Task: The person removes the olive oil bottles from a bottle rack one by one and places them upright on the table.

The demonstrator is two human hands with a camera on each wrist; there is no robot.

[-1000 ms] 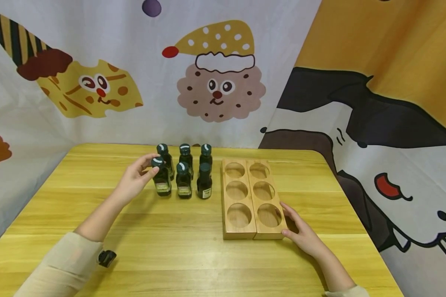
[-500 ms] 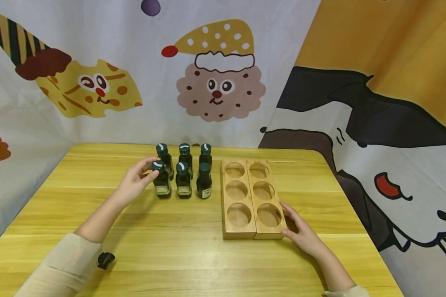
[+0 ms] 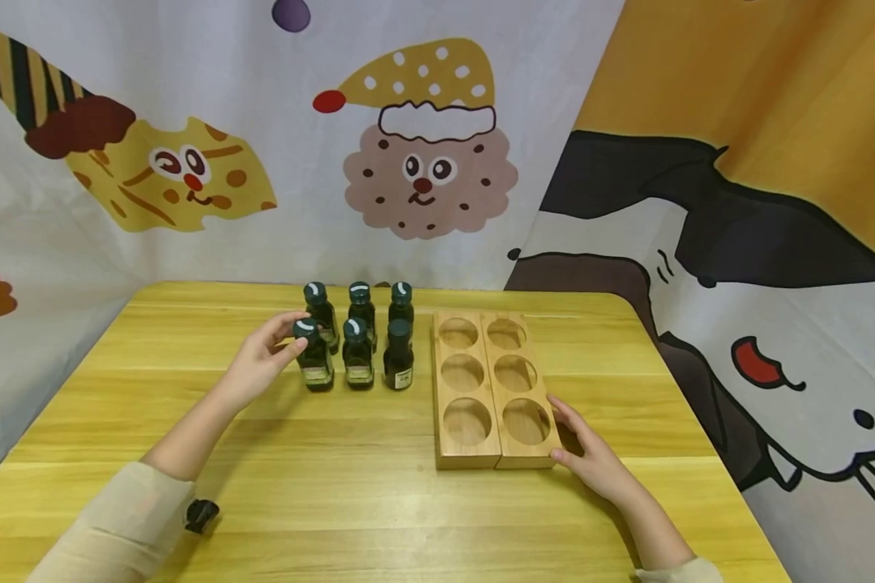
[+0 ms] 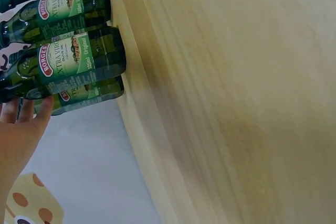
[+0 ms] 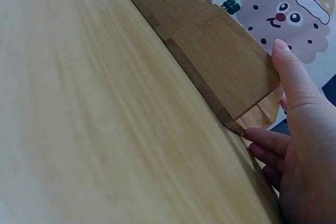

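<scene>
Fingers of the left hand (image 3: pixel 257 366) pinch a dark glass bottle (image 3: pixel 310 359); the right hand (image 3: pixel 596 460), relaxed, touches the round-holed wooden rack (image 3: pixel 490 450).

Six bottles (image 3: pixel 357 344) on table (image 3: pixel 335 502), just left of wooden holder (image 3: pixel 490 389).

Six dark green glass bottles (image 3: pixel 357 344) stand packed in two tight rows, with no gap for fingers between them; the light wooden six-hole rack (image 3: pixel 490 389) blocks their right side. Bare yellow wooden tabletop (image 3: pixel 379 502) lies open in front and at the left
</scene>
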